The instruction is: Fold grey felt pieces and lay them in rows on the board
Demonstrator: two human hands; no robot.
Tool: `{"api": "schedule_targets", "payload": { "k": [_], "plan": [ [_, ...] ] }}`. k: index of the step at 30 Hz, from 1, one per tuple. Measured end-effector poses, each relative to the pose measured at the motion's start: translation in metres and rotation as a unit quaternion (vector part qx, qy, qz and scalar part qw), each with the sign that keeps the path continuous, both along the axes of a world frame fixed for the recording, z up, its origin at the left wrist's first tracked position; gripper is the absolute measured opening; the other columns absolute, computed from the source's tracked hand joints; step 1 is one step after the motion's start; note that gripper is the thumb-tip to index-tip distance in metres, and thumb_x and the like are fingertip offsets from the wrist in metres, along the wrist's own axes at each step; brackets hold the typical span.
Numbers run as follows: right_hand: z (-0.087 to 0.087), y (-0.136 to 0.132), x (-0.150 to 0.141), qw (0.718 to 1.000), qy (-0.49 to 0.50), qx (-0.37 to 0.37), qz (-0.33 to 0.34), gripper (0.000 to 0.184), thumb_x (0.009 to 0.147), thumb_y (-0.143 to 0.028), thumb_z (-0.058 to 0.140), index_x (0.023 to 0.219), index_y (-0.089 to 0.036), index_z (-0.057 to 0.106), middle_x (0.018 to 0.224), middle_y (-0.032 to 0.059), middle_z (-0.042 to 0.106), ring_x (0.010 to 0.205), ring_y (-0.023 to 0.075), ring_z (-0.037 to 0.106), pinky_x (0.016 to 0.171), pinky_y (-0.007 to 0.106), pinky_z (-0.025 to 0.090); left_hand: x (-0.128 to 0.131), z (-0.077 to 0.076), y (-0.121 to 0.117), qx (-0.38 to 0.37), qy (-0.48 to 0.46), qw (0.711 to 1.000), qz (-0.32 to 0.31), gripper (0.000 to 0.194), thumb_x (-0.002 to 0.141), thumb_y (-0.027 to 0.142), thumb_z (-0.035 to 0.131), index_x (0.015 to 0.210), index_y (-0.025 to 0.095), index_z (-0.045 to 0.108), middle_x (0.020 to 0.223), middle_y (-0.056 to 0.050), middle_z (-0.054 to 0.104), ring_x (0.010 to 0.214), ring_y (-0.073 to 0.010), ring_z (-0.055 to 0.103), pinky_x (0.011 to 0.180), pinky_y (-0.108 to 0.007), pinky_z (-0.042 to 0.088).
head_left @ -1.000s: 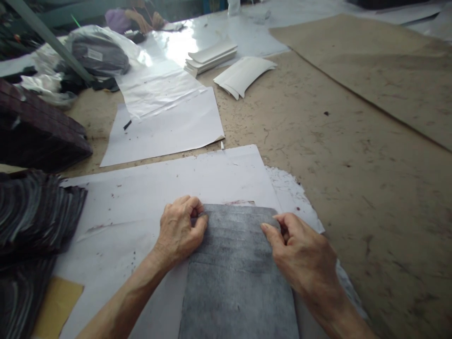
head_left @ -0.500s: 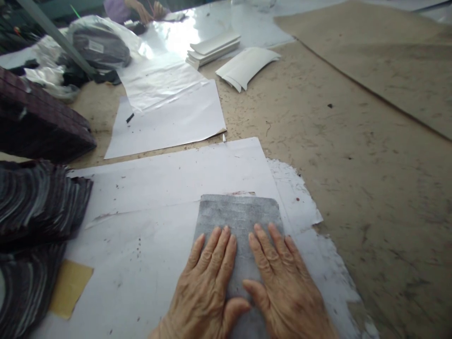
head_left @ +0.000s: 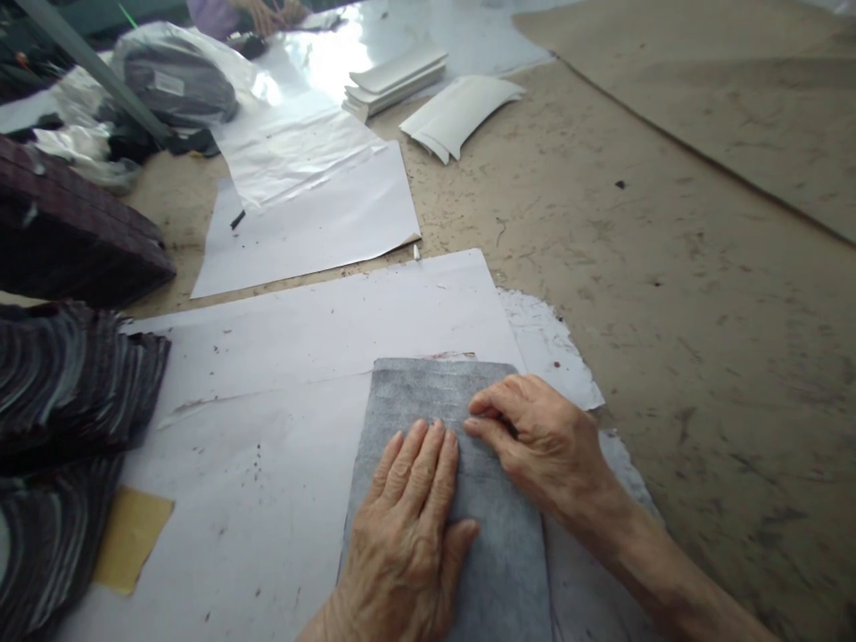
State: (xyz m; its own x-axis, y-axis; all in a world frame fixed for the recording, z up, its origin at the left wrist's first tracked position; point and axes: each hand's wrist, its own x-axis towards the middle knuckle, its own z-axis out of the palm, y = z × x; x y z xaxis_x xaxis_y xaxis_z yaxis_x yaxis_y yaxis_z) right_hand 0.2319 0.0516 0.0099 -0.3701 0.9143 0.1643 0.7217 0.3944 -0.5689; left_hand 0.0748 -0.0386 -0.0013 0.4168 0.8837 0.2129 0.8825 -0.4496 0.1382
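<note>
A grey fibrous sheet (head_left: 428, 392) lies flat on white paper (head_left: 321, 339) on the table, its far edge square to me. My left hand (head_left: 407, 526) rests palm down on the middle of the sheet with the fingers stretched out together. My right hand (head_left: 541, 437) sits on the sheet's right edge with its fingers curled and the fingertips pressing on the grey surface; I cannot see anything inside them.
Stacks of dark sheets (head_left: 60, 392) stand at the left, with a dark block (head_left: 73, 232) behind them. More white paper (head_left: 314, 223), curved white cards (head_left: 455, 116), a bagged dark bundle (head_left: 174, 80) and brown board (head_left: 722, 98) lie farther off. Another person's hands (head_left: 267, 11) show at the far edge.
First both hands pinched the sheet's far corners, then both lay flat on it. Now the left hand stays flat and the right hand has curled and shifted to the right edge.
</note>
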Motion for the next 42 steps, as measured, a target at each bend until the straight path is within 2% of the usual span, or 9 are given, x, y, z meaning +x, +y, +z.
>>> {"api": "schedule_targets", "payload": {
  "k": [6,13,19,23,25,29,32,36,42],
  "plan": [
    [0.004,0.009,-0.006,0.994,0.005,-0.101,-0.039,0.014,0.066,-0.013,0.066,0.06,-0.021,0.057,0.066,-0.0047,0.058,0.068,0.0123,0.052,0.061,0.023,0.035,-0.003,-0.004,-0.003,-0.006,0.007,1.0,-0.009,0.058,0.084,0.03,0.046,0.133,0.003,0.033,0.14,-0.013,0.036,0.132,-0.0285,0.024,0.106,-0.043,0.029],
    [0.009,0.011,-0.01,0.989,-0.017,-0.126,-0.073,0.017,0.063,-0.013,0.068,0.056,-0.02,0.055,0.064,-0.007,0.057,0.064,0.0102,0.051,0.056,0.023,0.031,-0.004,-0.004,-0.003,-0.006,0.005,1.0,-0.01,0.057,0.084,0.03,0.046,0.132,0.002,0.034,0.139,-0.014,0.037,0.132,-0.0275,0.026,0.107,-0.041,0.028],
    [0.008,0.009,-0.005,0.993,0.01,-0.108,-0.054,0.013,0.067,-0.012,0.065,0.061,-0.021,0.057,0.067,-0.005,0.06,0.068,0.0123,0.055,0.058,0.023,0.037,-0.004,-0.004,-0.003,-0.009,0.011,1.0,-0.016,0.058,0.084,0.03,0.045,0.133,0.0,0.033,0.141,-0.015,0.033,0.133,-0.0288,0.022,0.108,-0.041,0.024],
    [0.01,-0.009,0.007,0.998,0.058,0.006,-0.018,0.016,0.077,-0.014,0.055,0.091,-0.019,0.061,0.087,0.0026,0.063,0.08,0.0149,0.056,0.072,0.027,0.045,-0.004,-0.005,-0.004,-0.028,0.001,1.0,-0.011,0.06,0.084,0.029,0.047,0.135,0.002,0.029,0.143,-0.013,0.03,0.133,-0.0287,0.02,0.11,-0.041,0.02],
    [0.012,-0.021,0.012,0.999,0.027,0.039,0.006,0.019,0.076,-0.016,0.057,0.095,-0.017,0.06,0.089,0.0049,0.062,0.084,0.0177,0.056,0.076,0.03,0.045,-0.004,-0.005,-0.005,-0.045,-0.016,0.999,-0.006,0.062,0.084,0.028,0.048,0.136,0.003,0.026,0.144,-0.013,0.027,0.133,-0.0284,0.019,0.11,-0.041,0.019],
    [0.014,-0.032,0.013,0.998,-0.055,0.022,0.004,0.023,0.064,-0.017,0.07,0.084,-0.015,0.058,0.079,0.0043,0.06,0.077,0.0209,0.056,0.067,0.033,0.046,-0.009,-0.003,-0.006,-0.063,-0.096,0.993,0.03,0.055,0.085,0.017,0.043,0.136,0.005,0.024,0.142,-0.014,0.028,0.132,-0.0255,0.022,0.11,-0.043,0.017],
    [0.015,-0.03,0.01,0.997,-0.079,0.001,-0.021,0.023,0.058,-0.018,0.075,0.072,-0.018,0.056,0.071,0.0006,0.056,0.069,0.0192,0.054,0.06,0.031,0.042,-0.02,0.002,-0.002,-0.065,-0.126,0.986,0.093,0.047,0.085,0.012,0.041,0.131,0.011,0.032,0.134,-0.012,0.039,0.126,-0.0225,0.031,0.107,-0.043,0.023],
    [0.01,-0.029,0.008,0.999,-0.039,-0.009,-0.021,0.025,0.056,-0.011,0.075,0.061,-0.019,0.052,0.066,-0.0023,0.052,0.066,0.0157,0.051,0.056,0.027,0.037,-0.032,0.012,0.009,-0.062,-0.092,0.986,0.128,0.043,0.079,0.024,0.057,0.119,0.018,0.044,0.115,-0.01,0.05,0.108,-0.0244,0.044,0.092,-0.043,0.034],
    [-0.004,-0.039,0.009,0.999,0.029,0.044,-0.004,0.015,0.072,-0.012,0.062,0.065,-0.018,0.049,0.067,0.0002,0.052,0.067,0.0152,0.049,0.061,0.027,0.037,-0.038,0.022,0.027,-0.136,-0.093,0.97,0.18,0.037,0.06,0.041,0.071,0.085,0.019,0.054,0.085,-0.004,0.051,0.083,-0.0235,0.048,0.075,-0.041,0.037]
  ]
}}
